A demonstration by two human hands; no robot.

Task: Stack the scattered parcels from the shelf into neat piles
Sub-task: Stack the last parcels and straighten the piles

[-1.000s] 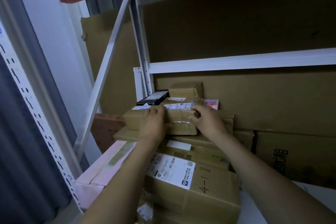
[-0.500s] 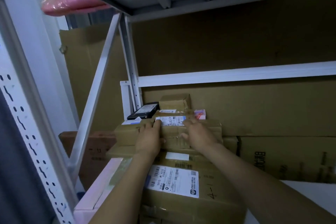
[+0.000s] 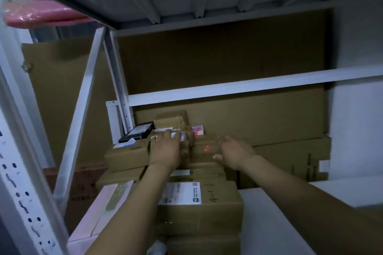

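Observation:
Brown cardboard parcels are piled at the left of a white metal shelf. My left hand (image 3: 165,151) rests flat, fingers straight, on a small taped parcel with a white label (image 3: 186,138) at the top of the pile. My right hand (image 3: 234,153) hovers with spread fingers just to the right, over a brown box with a red mark (image 3: 207,149), holding nothing. Behind stand a small brown box (image 3: 172,119), a black parcel (image 3: 136,133) and a pink-white packet (image 3: 198,130). In front lies a large box (image 3: 207,209) with a white label, marked "4-1".
A pale pink flat box (image 3: 107,209) lies at the front left. White shelf uprights (image 3: 83,122) and a cross rail (image 3: 248,85) frame the bay. Big cardboard sheets line the back. A white shelf surface (image 3: 269,223) shows at the right. A pink wrapped bundle (image 3: 37,13) sits overhead.
My right hand has let go of the small taped parcel and moved off to the right with fingers spread. My left hand has stayed on the parcel. The camera has tilted up.

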